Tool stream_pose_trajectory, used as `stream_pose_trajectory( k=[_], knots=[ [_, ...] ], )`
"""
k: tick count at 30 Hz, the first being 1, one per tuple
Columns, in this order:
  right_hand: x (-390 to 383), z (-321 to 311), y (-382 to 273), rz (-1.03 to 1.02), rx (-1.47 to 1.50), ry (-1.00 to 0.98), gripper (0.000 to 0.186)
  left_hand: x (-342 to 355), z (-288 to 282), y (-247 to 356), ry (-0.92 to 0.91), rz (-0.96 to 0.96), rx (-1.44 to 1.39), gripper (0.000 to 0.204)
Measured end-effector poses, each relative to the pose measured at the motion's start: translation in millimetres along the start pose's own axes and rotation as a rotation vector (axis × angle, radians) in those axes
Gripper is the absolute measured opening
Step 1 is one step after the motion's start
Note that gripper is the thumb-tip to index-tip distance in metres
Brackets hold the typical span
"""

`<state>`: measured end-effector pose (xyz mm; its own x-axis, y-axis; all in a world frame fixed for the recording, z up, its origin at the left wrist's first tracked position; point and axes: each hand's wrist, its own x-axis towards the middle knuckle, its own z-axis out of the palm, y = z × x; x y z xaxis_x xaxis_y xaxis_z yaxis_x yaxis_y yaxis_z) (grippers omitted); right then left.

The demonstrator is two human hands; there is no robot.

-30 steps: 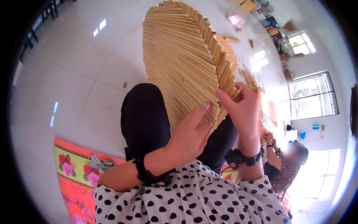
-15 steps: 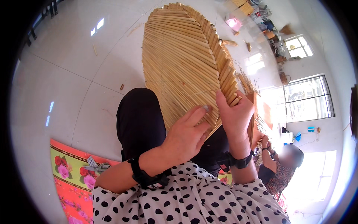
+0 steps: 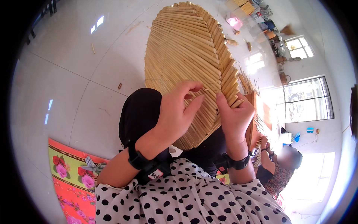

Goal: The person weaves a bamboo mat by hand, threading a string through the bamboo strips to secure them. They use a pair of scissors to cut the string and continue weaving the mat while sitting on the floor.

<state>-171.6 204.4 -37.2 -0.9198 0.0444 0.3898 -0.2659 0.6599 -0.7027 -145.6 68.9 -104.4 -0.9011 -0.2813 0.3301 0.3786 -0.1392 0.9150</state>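
A large oval panel of pale reed stalks (image 3: 179,52) leans over my lap, with a thick folded, stepped edge of stalk ends on its right. My right hand (image 3: 236,114) grips that edge, thumb on the face and fingers wrapped behind. My left hand (image 3: 178,108) hovers by the lower face of the panel, fingers curled and thumb apart from them. A thin thread or strand (image 3: 209,90) shows near its fingertips; whether they touch it I cannot tell.
Scissors (image 3: 91,166) lie on a red floral cloth (image 3: 69,190) at lower left. Reed scraps (image 3: 119,86) dot the tiled floor. At right, a person (image 3: 279,164) works with stalks beside a wooden box-like piece (image 3: 259,115). A pink bag (image 3: 234,22) sits at the far right.
My left hand has lifted from the lower right edge and moved up and left, its thumb and fingers parting. The panel has tilted slightly to the right; my right hand keeps its grip.
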Motion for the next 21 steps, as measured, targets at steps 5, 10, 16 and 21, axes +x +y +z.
stream_pose_trajectory(
  k=[5,10,16,21],
  knots=[
    [5,1,-5,0.017,-0.048,0.017,0.021,15,18,-12,0.022,0.052,-0.066,0.02],
    [3,2,0,0.044,0.03,0.04,0.021,18,38,-24,0.097,0.132,-0.101,0.013],
    [3,0,5,0.035,-0.055,0.067,0.021,20,44,-26,0.151,0.264,-0.036,0.003],
    [16,-23,34,0.144,-0.092,0.152,0.023,40,-3,-15,0.383,0.128,-0.223,0.008]
  ],
)
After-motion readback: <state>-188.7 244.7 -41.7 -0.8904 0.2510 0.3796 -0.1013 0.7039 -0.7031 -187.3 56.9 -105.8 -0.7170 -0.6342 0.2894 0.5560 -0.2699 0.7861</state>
